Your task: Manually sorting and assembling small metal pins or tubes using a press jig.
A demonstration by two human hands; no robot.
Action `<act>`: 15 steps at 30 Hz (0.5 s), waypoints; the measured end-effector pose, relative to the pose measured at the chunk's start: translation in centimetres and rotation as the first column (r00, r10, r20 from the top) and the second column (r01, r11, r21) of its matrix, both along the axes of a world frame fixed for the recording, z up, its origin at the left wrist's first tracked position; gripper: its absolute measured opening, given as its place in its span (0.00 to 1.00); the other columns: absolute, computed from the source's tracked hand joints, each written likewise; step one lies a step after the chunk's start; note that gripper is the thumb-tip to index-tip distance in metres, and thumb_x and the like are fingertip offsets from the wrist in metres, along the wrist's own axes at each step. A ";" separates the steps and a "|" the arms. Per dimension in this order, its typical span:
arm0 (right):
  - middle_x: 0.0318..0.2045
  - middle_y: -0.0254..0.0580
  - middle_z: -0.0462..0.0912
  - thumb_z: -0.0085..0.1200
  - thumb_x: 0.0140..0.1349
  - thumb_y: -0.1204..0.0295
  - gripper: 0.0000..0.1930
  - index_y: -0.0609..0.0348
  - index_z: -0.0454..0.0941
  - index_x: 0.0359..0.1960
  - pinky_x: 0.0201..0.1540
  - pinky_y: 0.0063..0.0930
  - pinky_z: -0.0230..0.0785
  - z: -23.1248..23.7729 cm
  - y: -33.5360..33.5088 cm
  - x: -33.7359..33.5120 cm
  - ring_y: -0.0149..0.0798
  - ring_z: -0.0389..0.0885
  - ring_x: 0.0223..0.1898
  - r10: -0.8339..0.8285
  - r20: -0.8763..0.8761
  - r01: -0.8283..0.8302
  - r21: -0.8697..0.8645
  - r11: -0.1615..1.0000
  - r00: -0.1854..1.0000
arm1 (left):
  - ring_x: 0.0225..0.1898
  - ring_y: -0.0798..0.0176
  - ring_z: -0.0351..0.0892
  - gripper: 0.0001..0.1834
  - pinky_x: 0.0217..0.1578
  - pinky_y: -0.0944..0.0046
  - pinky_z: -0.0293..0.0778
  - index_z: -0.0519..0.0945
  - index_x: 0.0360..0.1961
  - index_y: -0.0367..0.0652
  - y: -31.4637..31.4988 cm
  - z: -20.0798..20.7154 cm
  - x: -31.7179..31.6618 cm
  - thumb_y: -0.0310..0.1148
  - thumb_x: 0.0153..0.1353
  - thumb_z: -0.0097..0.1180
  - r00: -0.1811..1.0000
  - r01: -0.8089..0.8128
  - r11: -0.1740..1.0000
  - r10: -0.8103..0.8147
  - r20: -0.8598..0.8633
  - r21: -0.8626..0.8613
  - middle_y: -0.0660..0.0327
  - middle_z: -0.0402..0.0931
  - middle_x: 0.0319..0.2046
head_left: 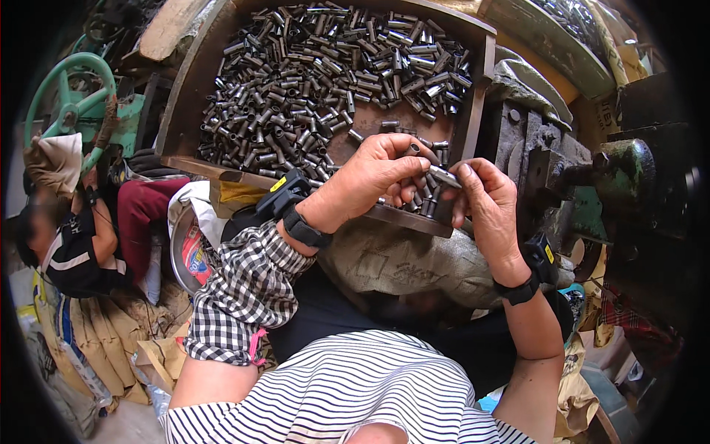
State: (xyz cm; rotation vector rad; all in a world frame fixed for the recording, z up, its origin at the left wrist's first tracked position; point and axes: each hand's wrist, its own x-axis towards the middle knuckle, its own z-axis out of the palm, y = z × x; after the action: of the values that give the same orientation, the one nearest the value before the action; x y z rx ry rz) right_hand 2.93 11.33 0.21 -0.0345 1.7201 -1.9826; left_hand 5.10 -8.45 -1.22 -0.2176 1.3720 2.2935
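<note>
Over the near right part of a wooden tray (479,89), my two hands are close together. My left hand (377,169) is closed, with a short dark metal tube (413,150) between its thumb and fingers. In my right hand (488,198), a shiny metal tube (445,177) is pinched between thumb and fingertips, its left end close to my left fingers. Whether the two tubes touch, I cannot tell. Several similar loose tubes (425,201) lie in the tray just below my hands, and a large heap of tubes (296,81) fills its far and left parts.
A dark, greasy machine (562,166) stands close on the right. Grey sacking (407,263) hangs below the tray's near edge. At far left are a green handwheel (70,111) and another person (89,237). A metal basin (185,251) sits left of my left forearm.
</note>
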 end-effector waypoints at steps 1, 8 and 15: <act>0.21 0.37 0.78 0.50 0.65 0.71 0.08 0.66 0.73 0.36 0.14 0.13 0.63 0.0 0.0 0.0 0.21 0.71 0.13 0.001 0.003 -0.001 -0.006 1.000 1.000 | 0.18 0.77 0.73 0.09 0.17 0.81 0.69 0.75 0.41 0.38 0.0 0.0 0.0 0.30 0.63 0.53 1.000 -0.003 1.000 0.003 -0.002 0.019 0.65 0.74 0.23; 0.23 0.38 0.80 0.54 0.61 0.75 0.07 0.66 0.73 0.38 0.16 0.12 0.64 0.4 -0.2 0.0 0.21 0.72 0.15 0.008 -0.094 -0.006 0.030 1.000 0.996 | 0.17 0.78 0.74 0.09 0.16 0.82 0.69 0.75 0.41 0.38 -0.1 -0.3 0.0 0.30 0.63 0.53 0.999 -0.037 0.996 0.034 0.038 0.079 0.65 0.75 0.24; 0.23 0.40 0.80 0.55 0.61 0.73 0.07 0.66 0.75 0.34 0.16 0.12 0.63 0.4 0.2 -0.3 0.21 0.72 0.15 -0.029 0.005 0.029 -0.008 1.000 1.000 | 0.17 0.78 0.73 0.10 0.17 0.82 0.69 0.74 0.42 0.37 0.0 -0.1 0.0 0.31 0.63 0.53 0.998 -0.054 0.995 0.053 0.019 0.085 0.64 0.75 0.24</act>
State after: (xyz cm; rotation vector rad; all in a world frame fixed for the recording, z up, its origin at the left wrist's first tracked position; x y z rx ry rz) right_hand 2.64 11.56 0.62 -0.0075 1.7193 -2.0089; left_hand 5.09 -8.42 -1.36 -0.2479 1.2708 2.3836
